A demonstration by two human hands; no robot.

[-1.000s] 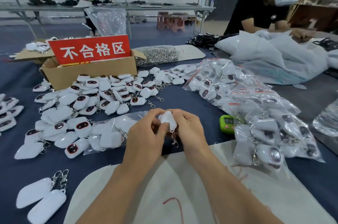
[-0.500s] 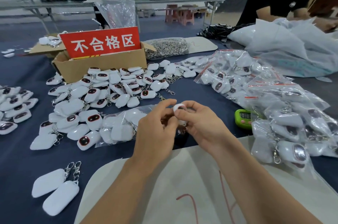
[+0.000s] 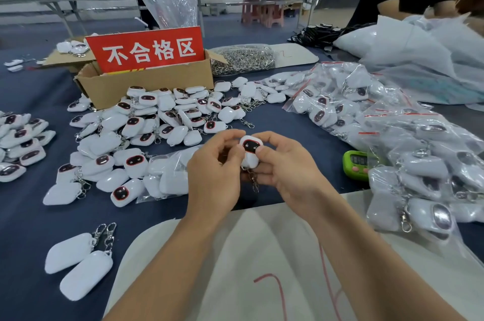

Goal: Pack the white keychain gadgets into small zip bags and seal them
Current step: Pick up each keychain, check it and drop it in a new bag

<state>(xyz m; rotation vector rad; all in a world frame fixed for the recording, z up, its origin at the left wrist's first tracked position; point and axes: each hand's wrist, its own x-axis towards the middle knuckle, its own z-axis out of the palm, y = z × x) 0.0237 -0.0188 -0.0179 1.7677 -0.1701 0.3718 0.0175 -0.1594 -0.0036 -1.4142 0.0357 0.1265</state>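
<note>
**Tech:** Locate the clear bags.
**Lead:** Flat on the blue table, just left of the left hand. Nearer to that hand than to the other. Cannot tell whether empty.
**Tech:** State the grip on the left.
**Lead:** Fingers curled, thumb and fingertips pinching the left edge of the gadget.
**Tech:** Give the attitude of the gadget.
**Lead:** Raised above the table between both hands. Dark face toward the camera, long axis near upright, metal clasp hanging from the lower end.
**Tech:** State the grip on the right.
**Lead:** Right hand curled round the right edge, thumb across the upper corner, lower fingers beneath the body.
**Tech:** Judge the coming move.
**Lead:** Probably a reach leftward for a bag, best made with the left hand. No bag in either hand yet.
</note>
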